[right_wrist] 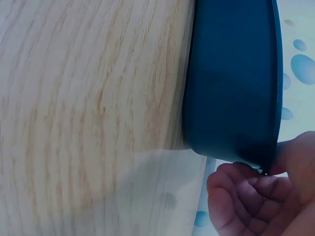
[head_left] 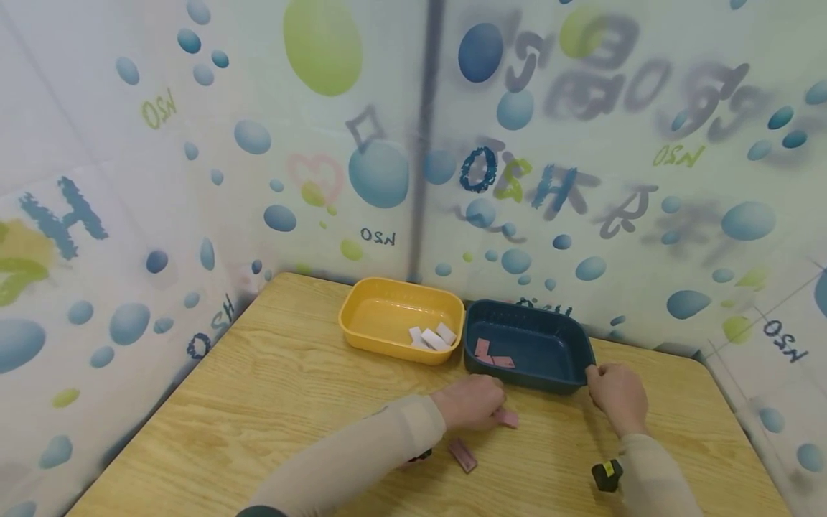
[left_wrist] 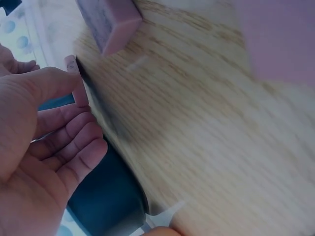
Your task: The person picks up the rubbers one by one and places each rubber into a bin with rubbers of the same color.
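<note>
Small pink rectangular blocks with dark marks are about the hands. Between thumb and fingers, my left hand [head_left: 470,402] pinches one pink block [left_wrist: 78,86], low over the table in front of the dark blue tray [head_left: 536,380]. Another loose pink block [head_left: 462,455] lies on the wood nearer to me. A further pink piece is partly visible under the left forearm. My right hand [head_left: 619,396] holds the near right corner of the dark blue tray's rim, thumb and fingers at the edge [right_wrist: 269,162]. Inside that tray are several pink blocks [head_left: 483,347] at its left end.
A yellow tray [head_left: 368,346] stands directly left of the blue one, with several white blocks [head_left: 434,339] in its right corner. Both trays sit at the back of the wooden table [head_left: 271,409], close to the patterned curtain walls [head_left: 323,244].
</note>
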Motion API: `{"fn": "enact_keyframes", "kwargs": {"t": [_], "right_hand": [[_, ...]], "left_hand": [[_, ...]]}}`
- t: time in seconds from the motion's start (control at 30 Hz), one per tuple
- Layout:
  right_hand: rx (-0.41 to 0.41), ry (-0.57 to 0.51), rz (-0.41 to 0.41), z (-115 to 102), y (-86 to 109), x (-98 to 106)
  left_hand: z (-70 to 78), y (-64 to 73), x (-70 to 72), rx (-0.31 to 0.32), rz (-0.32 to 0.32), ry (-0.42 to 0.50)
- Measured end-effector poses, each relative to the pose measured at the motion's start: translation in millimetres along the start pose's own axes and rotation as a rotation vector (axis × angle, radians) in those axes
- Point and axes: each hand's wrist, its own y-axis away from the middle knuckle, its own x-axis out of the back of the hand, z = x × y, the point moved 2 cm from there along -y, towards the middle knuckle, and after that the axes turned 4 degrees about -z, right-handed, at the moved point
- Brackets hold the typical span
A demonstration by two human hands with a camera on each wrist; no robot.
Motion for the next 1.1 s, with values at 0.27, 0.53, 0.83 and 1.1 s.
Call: {"fn": "enact_keyframes", "kwargs": {"t": [0.27,0.53,0.83,1.1], "right_hand": [[-0.008,-0.005,-0.062,6.8,-1.6,-3.6],[-0.028,0.023,-0.111,7.1,-2.4,-5.1],[-0.063,0.101,-0.095,-0.3,-4.2,-6.6],[-0.084,0.121,-0.094,-1.6,-7.5,-10.0]], "left_hand": [[-3.6,3.4,4.8,-0.042,0.071,0.034],[-9.3,7.5,12.0,-0.088,0.204,-0.023],[-17.5,16.0,26.0,-0.044,0.307,-0.059],[-25.6,20.7,31.5,-0.014,0.359,-0.035]]}}
